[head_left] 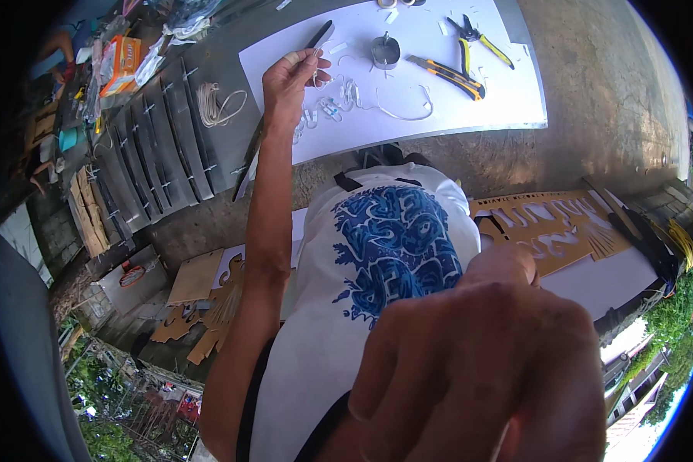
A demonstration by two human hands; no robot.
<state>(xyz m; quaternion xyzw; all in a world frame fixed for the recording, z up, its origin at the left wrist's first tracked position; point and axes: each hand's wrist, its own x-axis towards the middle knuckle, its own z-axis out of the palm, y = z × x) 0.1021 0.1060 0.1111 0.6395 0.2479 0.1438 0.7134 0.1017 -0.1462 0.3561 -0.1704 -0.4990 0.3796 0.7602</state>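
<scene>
At the left part of a white sheet point(470, 108), my left hand point(286, 81) is raised with thumb and fingers pinched together on a thin white wire point(318, 80). Just below it lie several small clear pieces point(331, 108) joined by a white wire. Very close to the camera, my right hand point(485, 354) looms large and blurred over my shirt, its fingers curled; anything inside them is hidden. A round metal tin point(386, 51), a yellow-and-black utility knife point(448, 77) and yellow-and-black wire strippers point(477, 42) rest on the sheet. Beyond my left hand lies a dark-handled blade point(321, 34).
Left of the sheet sit a coil of pale wire point(217, 105) and several dark slats point(150, 146) with metal fittings. Farther left, an orange box point(122, 65) stands among plastic bags. Cut-out brown boards point(547, 231) lie behind me. Another person's limbs show at the far left.
</scene>
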